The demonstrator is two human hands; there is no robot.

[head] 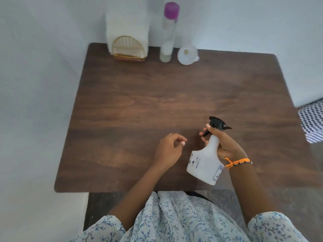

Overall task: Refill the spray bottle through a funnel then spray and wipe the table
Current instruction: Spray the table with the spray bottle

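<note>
Fingers (208,127) round spray bottle (204,165) (label unreadable)

Dark wood-grain table (139,105) with rounded corners, set against pale walls. Along its far edge, left to right: a gold wire holder (128,49) containing white napkins, a tall clear bottle (168,34) with a purple cap, and a white funnel (187,54) standing mouth-up just beside the bottle.

I am at home, it seems: a small dark wooden table (157,102) pushed into a corner of plain white walls (35,84), with a zigzag-patterned rug (312,123) at right.
</note>
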